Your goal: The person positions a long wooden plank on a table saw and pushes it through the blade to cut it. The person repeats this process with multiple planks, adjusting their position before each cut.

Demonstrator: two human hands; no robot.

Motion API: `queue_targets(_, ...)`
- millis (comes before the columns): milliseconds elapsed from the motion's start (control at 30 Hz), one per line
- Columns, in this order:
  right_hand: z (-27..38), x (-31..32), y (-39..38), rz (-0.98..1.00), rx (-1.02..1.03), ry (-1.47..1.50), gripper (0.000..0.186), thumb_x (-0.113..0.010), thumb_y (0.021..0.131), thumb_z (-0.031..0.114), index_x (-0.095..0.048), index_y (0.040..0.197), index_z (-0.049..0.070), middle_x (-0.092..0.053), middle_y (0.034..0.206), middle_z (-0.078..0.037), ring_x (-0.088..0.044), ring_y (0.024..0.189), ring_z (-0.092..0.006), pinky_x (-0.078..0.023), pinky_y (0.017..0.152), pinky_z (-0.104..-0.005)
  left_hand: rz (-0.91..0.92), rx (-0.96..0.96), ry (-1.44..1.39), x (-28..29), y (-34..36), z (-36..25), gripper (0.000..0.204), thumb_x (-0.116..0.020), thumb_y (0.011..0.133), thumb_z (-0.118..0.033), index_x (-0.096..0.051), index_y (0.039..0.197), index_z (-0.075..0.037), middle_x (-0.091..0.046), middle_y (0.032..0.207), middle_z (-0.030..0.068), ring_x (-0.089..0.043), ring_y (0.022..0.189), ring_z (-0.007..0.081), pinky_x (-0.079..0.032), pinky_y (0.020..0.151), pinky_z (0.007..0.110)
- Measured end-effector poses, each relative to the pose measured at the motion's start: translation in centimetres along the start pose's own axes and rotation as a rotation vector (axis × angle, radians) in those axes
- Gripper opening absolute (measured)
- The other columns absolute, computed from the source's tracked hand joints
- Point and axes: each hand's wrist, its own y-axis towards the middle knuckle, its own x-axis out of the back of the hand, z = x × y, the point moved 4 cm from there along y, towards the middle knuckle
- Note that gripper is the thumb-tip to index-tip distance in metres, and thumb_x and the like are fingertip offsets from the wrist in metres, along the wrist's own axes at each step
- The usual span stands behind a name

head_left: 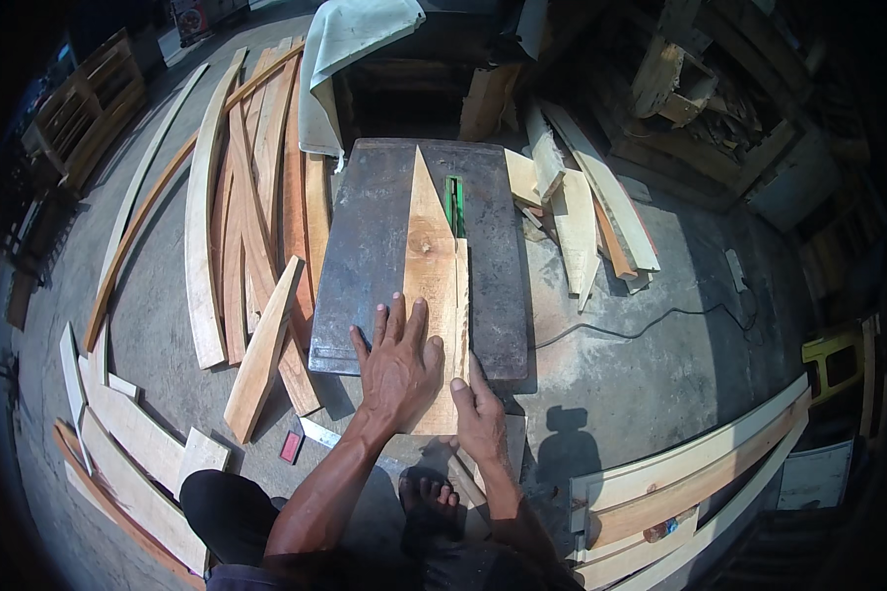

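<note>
A pale board [431, 256] with a pointed far end lies on a dark metal saw table [350, 217], its right edge at the slim blade in the green slot [454, 197]. A narrow strip along that edge looks split or partly cut. My left hand [394, 369] rests flat on the board with fingers spread. My right hand [478, 424] grips the board's near right edge, thumb on top and fingers along the side.
Long planks [207, 256] lie left of the table, more offcuts [577, 227] to its right. Stacked boards [690, 453] are at lower right. A cable [641, 330] crosses the concrete floor [641, 364]. A white cloth [320, 69] hangs beyond the table.
</note>
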Motion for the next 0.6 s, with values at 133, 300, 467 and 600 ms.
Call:
queue_targets(133, 0.0, -0.2, 0.6, -0.041, 0.146, -0.063, 0.059, -0.051, 0.107, 0.032, -0.037, 0.161, 0.011, -0.071, 0.113, -0.020, -0.073, 0.081, -0.0210, -0.060, 0.062, -0.0324, 0.006, 0.003, 0.002, 0.1, 0.2, 0.0, 0.066, -0.049, 0.102, -0.039, -0.037, 0.161, -0.011, -0.026, 0.168, 0.0245, -0.021, 0.156, 0.0451, -0.007, 0.122, 0.071)
queue_targets(300, 0.2, 0.0, 0.3, -0.012, 0.043, -0.011, 0.057, -0.050, 0.107, 0.032, -0.038, 0.161, 0.015, -0.072, 0.108, -0.020, -0.072, 0.069, -0.0189, -0.058, 0.051, -0.0305, 0.004, 0.007, -0.014, 0.0, 0.4, 0.0, 0.066, -0.049, 0.102, -0.039, -0.037, 0.161, -0.011, -0.026, 0.168, 0.0244, -0.021, 0.156, 0.0452, -0.007, 0.122, 0.071)
queue_targets(467, 0.9, -0.2, 0.5, -0.019, 0.045, -0.017, 0.057, -0.050, 0.107, 0.032, -0.038, 0.161, 0.016, -0.072, 0.107, -0.019, -0.072, 0.068, -0.0193, -0.059, 0.049, -0.0305, -0.007, 0.004, -0.004, -0.2, 0.7, 0.1, 0.065, -0.048, 0.103, -0.039, -0.037, 0.160, -0.011, -0.026, 0.168, 0.0244, -0.021, 0.156, 0.0455, -0.007, 0.122, 0.071)
queue_targets(600, 1.0, -0.1, 0.6, -0.011, 0.031, -0.017, 0.058, -0.050, 0.107, 0.033, -0.037, 0.161, 0.017, -0.072, 0.106, -0.019, -0.072, 0.067, -0.0196, -0.059, 0.048, -0.0306, -0.016, -0.001, -0.008, -0.3, 0.8, 0.2, 0.065, -0.048, 0.103, -0.040, -0.037, 0.160, -0.011, -0.027, 0.168, 0.0243, -0.021, 0.156, 0.0458, -0.008, 0.121, 0.072)
